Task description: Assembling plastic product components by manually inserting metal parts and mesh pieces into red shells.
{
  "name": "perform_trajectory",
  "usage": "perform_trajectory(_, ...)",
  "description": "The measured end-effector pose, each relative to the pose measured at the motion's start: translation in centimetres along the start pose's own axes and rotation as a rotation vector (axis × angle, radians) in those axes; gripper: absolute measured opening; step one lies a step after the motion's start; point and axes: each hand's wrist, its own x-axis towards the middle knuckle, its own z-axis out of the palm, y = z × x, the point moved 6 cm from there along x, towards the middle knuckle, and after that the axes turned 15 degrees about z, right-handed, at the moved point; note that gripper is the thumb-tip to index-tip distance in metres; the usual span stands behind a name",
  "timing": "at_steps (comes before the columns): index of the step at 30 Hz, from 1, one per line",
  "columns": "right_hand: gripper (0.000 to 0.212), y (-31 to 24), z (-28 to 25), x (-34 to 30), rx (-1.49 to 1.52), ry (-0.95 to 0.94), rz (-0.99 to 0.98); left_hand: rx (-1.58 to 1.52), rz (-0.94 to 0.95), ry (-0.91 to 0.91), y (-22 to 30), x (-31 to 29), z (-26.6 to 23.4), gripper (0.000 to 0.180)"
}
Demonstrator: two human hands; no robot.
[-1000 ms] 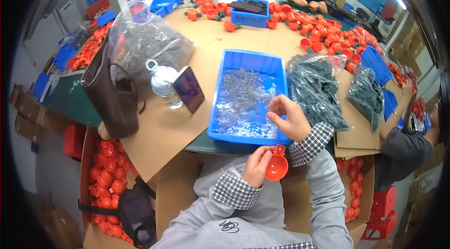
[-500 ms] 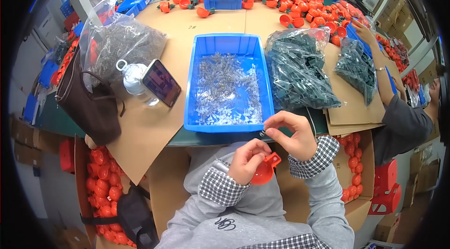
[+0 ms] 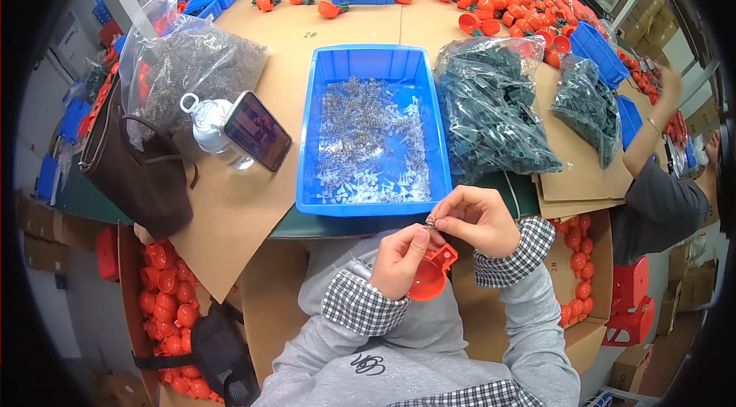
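My left hand (image 3: 395, 263) is closed round the side of a small orange-red plastic cup (image 3: 428, 283) with a square tab, held over my lap. Its thumb and fingertips come up close to my right hand (image 3: 484, 221). That hand pinches a tiny metal spring (image 3: 431, 222) just above the cup's tab. Whether the spring touches the left fingertips or another small part is hidden. Just beyond both hands, a blue bin (image 3: 345, 209) holds many loose springs (image 3: 353, 116) and small white plastic pieces (image 3: 383, 185).
Right of the bin lie clear bags of dark green parts (image 3: 491, 116). On the left are a bag of springs (image 3: 203, 62), a bottle (image 3: 208, 123), a phone (image 3: 258, 131) and a brown bag (image 3: 138, 169). Red cups (image 3: 491, 4) pile up behind. A co-worker's arm (image 3: 652, 127) is at right.
My right hand has brought the spring left and slightly down to my left fingertips. The cup stays in my left hand. At right, the co-worker's arm has drawn back from the red cups.
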Motion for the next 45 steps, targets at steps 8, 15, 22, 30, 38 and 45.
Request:
perform_trajectory(8,0.010,-3.7,1.4,1.2,-0.477,0.048,-0.052,-0.009,-0.020,0.028,0.2,-0.3,0.1,0.033)
perform_trajectory(15,0.011,-4.9,-0.2,9.9,-0.851,0.335,-0.328,-0.012,-0.010,0.157,-0.7,-0.7,0.0,0.019)
perform_trajectory(22,0.010,-1.8,1.0,12.4,-1.512,0.264,-0.260,0.059,0.012,0.134,-0.7,-0.9,-0.5,0.017)
perform_trajectory(30,0.011,-1.3,1.2,12.9,-1.707,0.345,-0.182,0.061,0.021,0.162,-0.6,-1.1,-0.7,0.019)
perform_trajectory(38,0.016,-1.3,1.4,12.6,-1.638,0.214,-0.128,0.101,0.040,0.142,-0.5,-1.0,-0.7,0.018)
perform_trajectory(45,0.014,-4.8,0.8,7.9,-0.810,0.097,-0.155,-0.121,-0.191,0.116,-0.2,-0.7,-0.8,0.014)
